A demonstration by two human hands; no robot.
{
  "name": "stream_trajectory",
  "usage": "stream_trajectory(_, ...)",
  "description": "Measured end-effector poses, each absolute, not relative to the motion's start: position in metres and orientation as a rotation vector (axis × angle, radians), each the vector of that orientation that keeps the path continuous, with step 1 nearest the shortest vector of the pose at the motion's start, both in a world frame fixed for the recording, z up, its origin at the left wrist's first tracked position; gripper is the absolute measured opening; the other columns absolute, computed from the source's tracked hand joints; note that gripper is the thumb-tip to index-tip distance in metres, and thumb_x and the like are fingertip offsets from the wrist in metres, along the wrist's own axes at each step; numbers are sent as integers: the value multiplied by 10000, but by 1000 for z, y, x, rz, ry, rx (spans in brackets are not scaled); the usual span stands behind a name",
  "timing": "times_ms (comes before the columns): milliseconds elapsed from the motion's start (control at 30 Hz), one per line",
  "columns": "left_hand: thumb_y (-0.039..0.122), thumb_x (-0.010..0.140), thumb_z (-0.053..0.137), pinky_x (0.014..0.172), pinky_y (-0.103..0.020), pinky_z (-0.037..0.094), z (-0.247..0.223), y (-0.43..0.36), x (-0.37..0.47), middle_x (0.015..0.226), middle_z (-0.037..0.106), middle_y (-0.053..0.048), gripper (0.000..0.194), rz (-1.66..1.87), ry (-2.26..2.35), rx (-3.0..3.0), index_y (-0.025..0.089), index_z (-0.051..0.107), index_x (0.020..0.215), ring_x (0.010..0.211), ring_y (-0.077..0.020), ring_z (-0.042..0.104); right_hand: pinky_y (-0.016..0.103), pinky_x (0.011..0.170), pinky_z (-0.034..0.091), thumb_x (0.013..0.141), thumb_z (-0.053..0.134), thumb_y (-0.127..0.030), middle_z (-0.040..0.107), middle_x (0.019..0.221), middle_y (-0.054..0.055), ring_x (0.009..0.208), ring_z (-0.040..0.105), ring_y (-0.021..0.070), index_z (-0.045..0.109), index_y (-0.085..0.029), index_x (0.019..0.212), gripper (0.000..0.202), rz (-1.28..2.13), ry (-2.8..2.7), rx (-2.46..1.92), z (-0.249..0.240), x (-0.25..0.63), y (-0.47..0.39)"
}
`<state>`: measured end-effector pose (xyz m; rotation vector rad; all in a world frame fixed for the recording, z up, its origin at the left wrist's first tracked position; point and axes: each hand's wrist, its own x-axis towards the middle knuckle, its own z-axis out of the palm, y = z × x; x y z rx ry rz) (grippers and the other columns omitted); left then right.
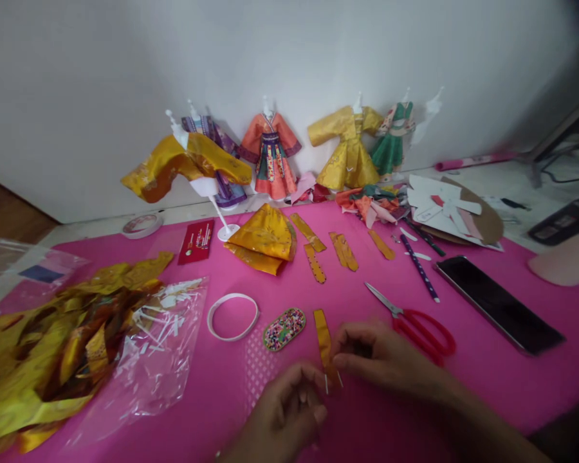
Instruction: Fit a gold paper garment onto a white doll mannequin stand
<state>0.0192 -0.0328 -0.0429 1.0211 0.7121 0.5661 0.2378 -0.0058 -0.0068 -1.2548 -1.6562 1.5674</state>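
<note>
White wall (289,51) behind pink counter (487,386). Yellow fabric heap (14,360) at left. Left hand (284,402) and right hand (381,354) near each other, fingers of both curled. Black phone (499,305) at right; red-handled scissors (399,313) just beyond right hand. Bead-filled oval dish (284,329) beside yellow strip (322,331). Strip's lower end lies between hands; cannot tell whether fingers grip it.

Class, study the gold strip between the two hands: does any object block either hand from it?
Nothing visible does: the left hand and right hand are close to the near end of the gold strip. Thin white pieces there seem too slight to obstruct.
</note>
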Motion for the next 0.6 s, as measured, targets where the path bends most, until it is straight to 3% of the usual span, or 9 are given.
stream_trajectory(200, 586, 846, 688, 561, -213, 334, -49, -35, 20, 696, 478, 53, 455, 558, 726, 1087, 182, 561, 1012, 602, -90, 439, 237, 568, 378, 880, 612, -274, 677, 721, -6, 625, 563, 126, 666, -192, 853, 103, 1660, -1677, -1227, -4, 233, -10)
stream_trajectory(467, 589, 803, 726, 573, -230, 225, -45, -34, 19, 688, 426, 75, 466, 509, 736, 1038, 205, 526, 976, 582, -78, 338, 237, 514, 275, 841, 650, -258, 498, 641, -54, 575, 412, 101, 628, -184, 806, 85, 1600, -1768, -1259, -10, 229, -14)
stream_trajectory(600, 557, 710, 818, 587, -236, 210, -42, -31, 18, 682, 452, 67, 510, 468, 759, 994, 206, 536, 951, 611, -90, 365, 246, 519, 273, 855, 660, -344, 490, 645, -47, 588, 411, 109, 600, -184, 777, 188, 1578, -1796, -1278, -15, 227, -14)
